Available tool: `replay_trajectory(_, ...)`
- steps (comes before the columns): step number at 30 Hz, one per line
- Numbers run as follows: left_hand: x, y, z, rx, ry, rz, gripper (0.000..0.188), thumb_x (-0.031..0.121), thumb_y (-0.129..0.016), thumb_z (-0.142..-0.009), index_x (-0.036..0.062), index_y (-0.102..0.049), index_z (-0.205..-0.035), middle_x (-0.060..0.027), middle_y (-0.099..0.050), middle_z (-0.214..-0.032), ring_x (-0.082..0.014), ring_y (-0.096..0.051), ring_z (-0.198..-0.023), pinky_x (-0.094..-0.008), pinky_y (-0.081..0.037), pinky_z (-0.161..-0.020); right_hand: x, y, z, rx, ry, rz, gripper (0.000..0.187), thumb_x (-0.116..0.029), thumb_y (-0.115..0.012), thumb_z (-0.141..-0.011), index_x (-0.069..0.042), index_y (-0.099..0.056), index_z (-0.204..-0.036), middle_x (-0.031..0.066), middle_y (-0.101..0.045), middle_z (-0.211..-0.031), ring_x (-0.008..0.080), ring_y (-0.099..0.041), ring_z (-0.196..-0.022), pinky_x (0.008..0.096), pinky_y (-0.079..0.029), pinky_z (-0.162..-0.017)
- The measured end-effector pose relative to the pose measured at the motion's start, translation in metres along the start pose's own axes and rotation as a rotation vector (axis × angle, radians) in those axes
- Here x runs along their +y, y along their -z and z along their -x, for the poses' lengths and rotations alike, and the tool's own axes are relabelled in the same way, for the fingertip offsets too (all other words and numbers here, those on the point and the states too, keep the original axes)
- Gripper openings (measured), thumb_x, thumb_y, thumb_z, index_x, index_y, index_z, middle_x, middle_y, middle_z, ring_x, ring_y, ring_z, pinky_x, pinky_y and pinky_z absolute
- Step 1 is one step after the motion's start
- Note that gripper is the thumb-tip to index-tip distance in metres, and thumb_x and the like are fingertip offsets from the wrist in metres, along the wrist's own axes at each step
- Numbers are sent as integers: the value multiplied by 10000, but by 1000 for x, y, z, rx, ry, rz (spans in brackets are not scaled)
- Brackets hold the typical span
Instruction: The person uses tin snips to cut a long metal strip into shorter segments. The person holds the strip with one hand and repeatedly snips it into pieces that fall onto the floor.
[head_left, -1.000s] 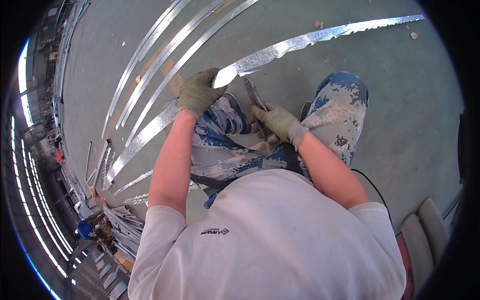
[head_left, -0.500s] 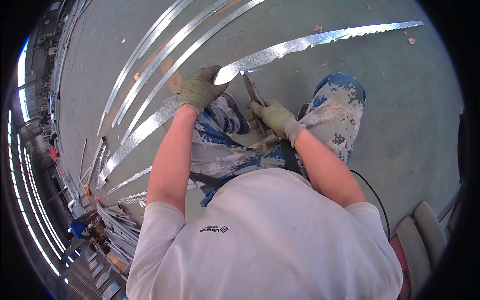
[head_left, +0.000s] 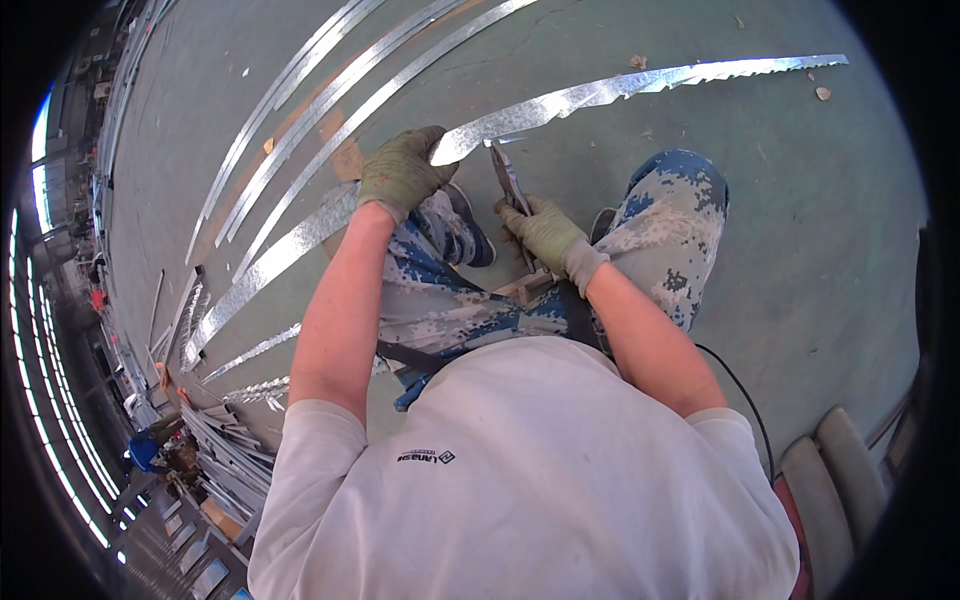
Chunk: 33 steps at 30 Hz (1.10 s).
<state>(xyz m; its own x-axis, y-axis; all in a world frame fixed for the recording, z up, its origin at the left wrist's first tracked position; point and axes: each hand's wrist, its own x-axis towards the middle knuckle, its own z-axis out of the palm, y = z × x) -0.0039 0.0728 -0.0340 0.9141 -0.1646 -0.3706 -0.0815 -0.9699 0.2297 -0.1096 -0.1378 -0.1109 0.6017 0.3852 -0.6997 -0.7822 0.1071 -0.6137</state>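
A long, shiny galvanised sheet-metal strip (head_left: 570, 103) runs across in front of me, from below my left hand on the left to the far right. Its near edge is cut into jagged tabs, mostly toward the right end. My left hand (head_left: 405, 174), in a green work glove, is closed around the strip, thumb side toward its bright face. In my gloved right hand (head_left: 543, 230) are metal snips (head_left: 508, 178), gripped by the handles. Their jaws point up and sit at the strip's near edge, beside a small bent tab (head_left: 506, 140).
Several long metal strips (head_left: 330, 115) lie on the floor at the left, with jagged offcuts (head_left: 262, 388) nearer me. My camouflage-clad knees (head_left: 672, 215) are bent below the work. A black cable (head_left: 742, 383) and cushioned seat (head_left: 818, 490) are at right. A person in blue (head_left: 148, 452) is far left.
The view has shifted slightly, and the strip's far right end appears a little lower. Both hands keep their grips, and the snips stay at the same spot on the edge.
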Motion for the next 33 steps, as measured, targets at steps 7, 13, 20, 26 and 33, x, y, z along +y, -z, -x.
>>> replay_trajectory(7, -3, 2, -1, -27, 7, 9, 516, 445, -770, -885, 186, -726, -1328, -129, -757, -1251, -329, -716, -1169, -455, -564, -987, -3, 2, 7, -199, -143, -516, 211, -185, -759, -967, -125, -618, -1111, 7, -598, -780, 120, -481, -516, 303, -380, -432)
replay_trajectory(13, -11, -5, -1, -3, -54, -5, 471, 420, -758, -890, 199, -727, -1306, -99, -758, -1238, -329, -711, -1167, -464, -568, -973, -4, -18, 6, 93, -105, -175, 200, -223, -735, -952, -102, -634, -1076, 27, -610, -749, 123, -489, -492, 324, -365, -415)
replay_trajectory(20, 0, -3, -2, -57, -33, -66, 503, 388, -762, -896, 217, -706, -1366, -94, -741, -1283, -302, -676, -1253, -430, -543, -1043, 23, -9, -33, 412, 18, 566, 355, -269, -641, -965, -13, -662, -1210, 234, -771, -1012, 399, -757, -845, 467, -600, -793)
replay_trajectory(26, -4, -12, -10, -66, -62, -45, 441, 383, -739, -917, 192, -718, -1314, -95, -739, -1296, -317, -684, -1248, -470, -558, -1025, 0, -23, -28, 658, -39, 1053, 387, -257, -585, -991, 0, -657, -1271, 297, -721, -1251, 460, -694, -1203, 516, -561, -1026)
replay_trajectory(33, -5, -22, -19, -55, -86, -66, 414, 355, -743, -906, 189, -730, -1285, -98, -755, -1277, -325, -710, -1209, -474, -578, -990, -19, -20, -10, 659, -72, 1261, 417, -188, -551, -995, -15, -646, -1362, 305, -681, -1358, 460, -663, -1279, 530, -537, -1072)
